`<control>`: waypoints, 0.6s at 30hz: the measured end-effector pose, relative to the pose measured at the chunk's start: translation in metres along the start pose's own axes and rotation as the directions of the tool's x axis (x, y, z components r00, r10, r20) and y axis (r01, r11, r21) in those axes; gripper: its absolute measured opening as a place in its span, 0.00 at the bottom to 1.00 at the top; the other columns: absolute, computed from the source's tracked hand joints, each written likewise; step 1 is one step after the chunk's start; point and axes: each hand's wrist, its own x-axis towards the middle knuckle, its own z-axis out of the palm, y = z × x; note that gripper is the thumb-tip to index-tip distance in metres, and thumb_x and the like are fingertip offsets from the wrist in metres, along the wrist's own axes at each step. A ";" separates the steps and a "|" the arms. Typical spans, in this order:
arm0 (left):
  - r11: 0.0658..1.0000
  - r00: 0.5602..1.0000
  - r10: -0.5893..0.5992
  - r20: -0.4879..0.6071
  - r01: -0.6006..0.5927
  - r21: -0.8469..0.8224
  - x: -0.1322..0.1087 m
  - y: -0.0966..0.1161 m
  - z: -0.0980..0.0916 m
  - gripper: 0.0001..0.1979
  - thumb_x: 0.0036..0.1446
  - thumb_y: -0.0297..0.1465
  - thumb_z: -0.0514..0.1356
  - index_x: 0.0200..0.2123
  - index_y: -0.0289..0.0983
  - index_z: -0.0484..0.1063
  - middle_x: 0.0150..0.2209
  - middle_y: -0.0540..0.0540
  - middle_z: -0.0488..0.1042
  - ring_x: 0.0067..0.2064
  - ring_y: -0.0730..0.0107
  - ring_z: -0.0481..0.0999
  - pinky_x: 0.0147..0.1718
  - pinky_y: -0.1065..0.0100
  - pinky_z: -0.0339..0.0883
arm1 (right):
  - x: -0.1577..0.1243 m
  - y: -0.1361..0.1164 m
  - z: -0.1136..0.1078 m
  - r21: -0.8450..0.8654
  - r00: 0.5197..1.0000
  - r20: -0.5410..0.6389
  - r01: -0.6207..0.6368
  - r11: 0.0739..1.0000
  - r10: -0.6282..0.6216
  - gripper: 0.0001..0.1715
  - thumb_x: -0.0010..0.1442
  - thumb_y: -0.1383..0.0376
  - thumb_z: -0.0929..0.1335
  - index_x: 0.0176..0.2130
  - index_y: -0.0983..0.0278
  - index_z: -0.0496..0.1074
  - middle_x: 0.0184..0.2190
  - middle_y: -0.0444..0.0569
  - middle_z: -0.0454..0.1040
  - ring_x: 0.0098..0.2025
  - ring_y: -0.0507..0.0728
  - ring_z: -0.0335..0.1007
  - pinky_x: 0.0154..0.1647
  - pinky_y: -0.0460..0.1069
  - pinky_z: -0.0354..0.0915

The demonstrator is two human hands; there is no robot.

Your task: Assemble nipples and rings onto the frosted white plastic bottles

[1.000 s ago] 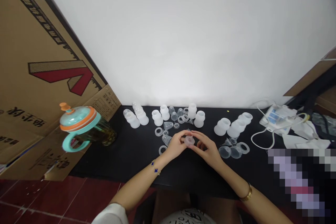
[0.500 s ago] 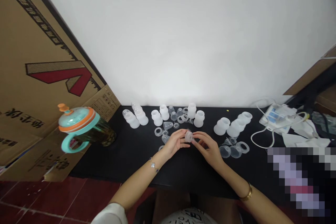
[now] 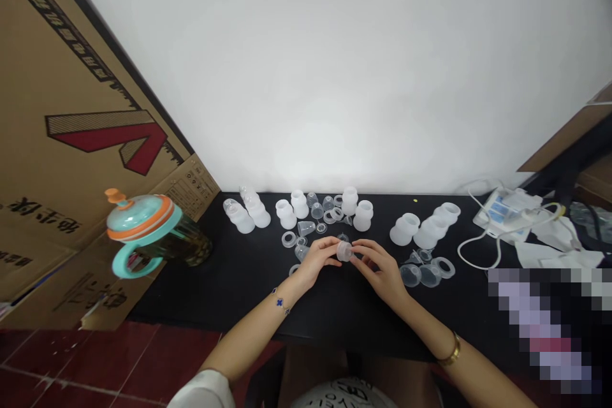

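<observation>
Both my hands meet over the middle of the black table (image 3: 248,280). My left hand (image 3: 318,258) and my right hand (image 3: 377,268) pinch a small clear silicone piece (image 3: 343,250) between their fingertips, just above the tabletop. Behind them lie several white silicone bottle-shaped parts (image 3: 362,215), clear cups (image 3: 306,228) and flat rings (image 3: 289,240). More white parts (image 3: 404,229) and clear domes (image 3: 410,276) sit to the right of my right hand.
A teal and orange lidded mug (image 3: 143,233) stands at the table's left end against a large cardboard box (image 3: 71,140). A white device with cables (image 3: 502,213) lies at the right. A white wall backs the table. Red floor tiles (image 3: 95,363) show below left.
Both hands lifted the clear piece slightly and turned it, shifting a little away from me. The other parts have not moved.
</observation>
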 end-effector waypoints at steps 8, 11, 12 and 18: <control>1.000 1.000 0.019 -0.013 -0.019 -0.012 -0.002 0.003 0.003 0.19 0.53 0.44 0.67 0.36 0.33 0.77 0.34 0.43 0.75 0.38 0.64 0.75 0.28 0.71 0.72 | 0.000 0.003 0.000 -0.001 0.999 -0.040 0.031 1.000 -0.031 0.12 0.66 0.58 0.68 0.45 0.59 0.79 0.46 0.53 0.75 0.27 0.52 0.70 0.26 0.49 0.70; 0.998 0.999 0.041 0.017 -0.042 0.038 -0.003 0.004 0.003 0.18 0.51 0.42 0.69 0.38 0.33 0.79 0.34 0.44 0.75 0.36 0.67 0.74 0.29 0.73 0.70 | 0.000 0.004 0.001 0.000 0.997 -0.051 0.054 0.999 -0.054 0.11 0.66 0.60 0.68 0.45 0.59 0.79 0.46 0.52 0.75 0.27 0.52 0.69 0.26 0.48 0.69; 0.998 0.999 0.044 0.019 -0.045 0.046 -0.003 0.004 0.003 0.18 0.51 0.42 0.69 0.39 0.33 0.79 0.34 0.44 0.75 0.36 0.68 0.74 0.29 0.73 0.70 | 0.001 0.004 0.001 0.001 0.997 -0.054 0.059 0.998 -0.058 0.11 0.65 0.60 0.68 0.44 0.59 0.78 0.45 0.52 0.75 0.26 0.51 0.69 0.25 0.48 0.69; 0.998 0.999 0.023 0.041 -0.026 0.056 -0.003 0.002 0.003 0.20 0.50 0.43 0.70 0.39 0.32 0.80 0.34 0.42 0.77 0.36 0.66 0.75 0.30 0.71 0.70 | 0.002 0.004 0.001 -0.008 0.997 -0.069 0.036 0.999 -0.036 0.12 0.62 0.59 0.71 0.46 0.60 0.77 0.45 0.52 0.74 0.25 0.51 0.69 0.22 0.47 0.68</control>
